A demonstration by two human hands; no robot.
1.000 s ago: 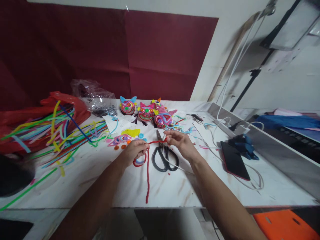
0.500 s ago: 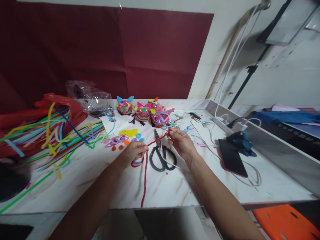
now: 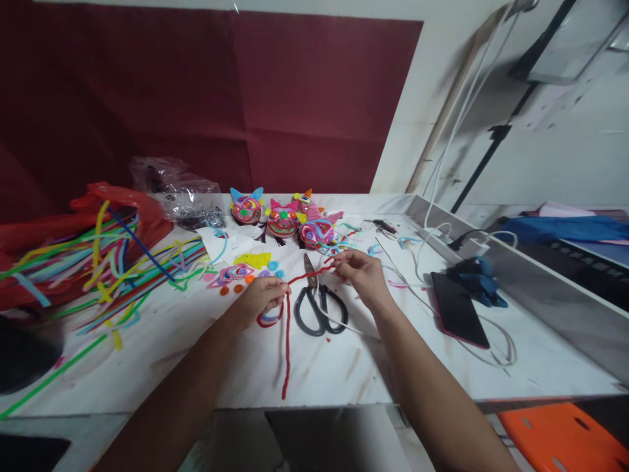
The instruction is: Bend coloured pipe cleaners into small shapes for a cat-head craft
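A fuzzy red pipe cleaner [image 3: 286,347] runs between my two hands, and one length of it hangs down toward the table's front edge. My left hand [image 3: 260,298] pinches it, with a small red, white and blue loop [image 3: 270,318] just below the fingers. My right hand [image 3: 358,270] pinches the pipe cleaner's other stretch near its end. Black-handled scissors [image 3: 320,311] lie on the table below and between my hands, blades pointing away. Beyond my left hand lie coiled coloured discs [image 3: 238,288] and a yellow piece [image 3: 252,260].
Several colourful animal-head ornaments [image 3: 282,219] stand at the back. To the left, many pipe cleaners [image 3: 118,262] spill from a red plastic bag [image 3: 147,210]. On the right lie a phone [image 3: 457,308], a dark blue bundle [image 3: 476,278] and white cables [image 3: 508,347].
My right hand has shifted slightly, and a short red end now shows above its fingertips. The hanging length has swung a little to the right. My left hand stays nearly still.
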